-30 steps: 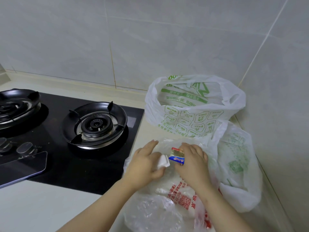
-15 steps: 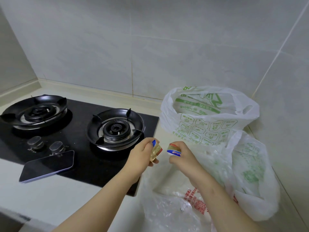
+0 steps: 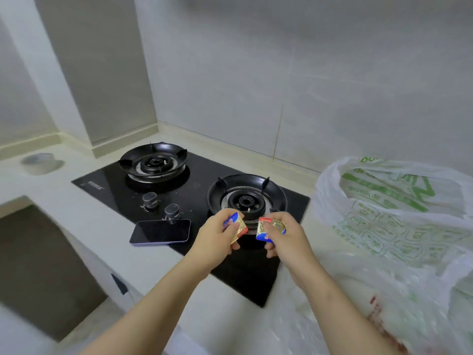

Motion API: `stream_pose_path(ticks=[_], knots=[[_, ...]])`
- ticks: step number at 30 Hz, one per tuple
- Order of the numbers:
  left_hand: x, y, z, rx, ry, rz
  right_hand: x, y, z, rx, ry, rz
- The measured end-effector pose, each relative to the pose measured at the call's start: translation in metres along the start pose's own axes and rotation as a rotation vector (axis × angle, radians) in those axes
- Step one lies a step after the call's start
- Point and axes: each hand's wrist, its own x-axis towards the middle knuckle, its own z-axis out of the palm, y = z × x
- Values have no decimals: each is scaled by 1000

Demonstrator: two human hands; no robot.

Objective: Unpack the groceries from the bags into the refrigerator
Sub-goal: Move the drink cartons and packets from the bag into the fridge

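Seemingly foil squares [image 3: 239,228], left hand [image 3: 215,239], right hand [image 3: 288,238]

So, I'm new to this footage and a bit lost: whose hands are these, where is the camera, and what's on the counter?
No machine here: a person wears a wide-angle camera on the head, looking down at their own bare hands. The left hand holds a small gold, red and blue packet; the right hand holds a second packet like it. Below is a black two-burner gas hob with a phone lying on its front edge. Plastic grocery bags sit on the pale counter at right.
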Motion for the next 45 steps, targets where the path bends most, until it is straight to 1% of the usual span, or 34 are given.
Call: stream_pose_path(ticks=[4, 9, 14, 19, 22, 28, 33, 39, 41, 45], knots=[[-18, 0, -30, -17, 160, -29, -1, -20, 29, 33, -143, -78], [-61, 4, -69, -114, 428, -71, -17, -42, 71, 59, -372, -149], [-120, 1, -104, -96, 781, -81, -45, -63, 118, 64, -591, -214], [-192, 0, -137, -136, 1101, -93, -96, -87, 166, 96, -808, -307], [-240, 0, -159, -155, 1242, -89, -137, -104, 195, 121, -947, -366], [-342, 2, -201, -119, 1521, -94, -227, -136, 250, 174, -1175, -466], [-436, 14, -229, -95, 1690, -27, -319, -163, 291, 251, -1371, -482], [-561, 27, -262, 29, 1868, 25, -444, -195, 326, 371, -1546, -485], [-579, 32, -266, 44, 1867, 31, -461, -202, 331, 408, -1561, -498], [-638, 41, -275, 78, 1937, 88, -523, -214, 344, 432, -1642, -562]])
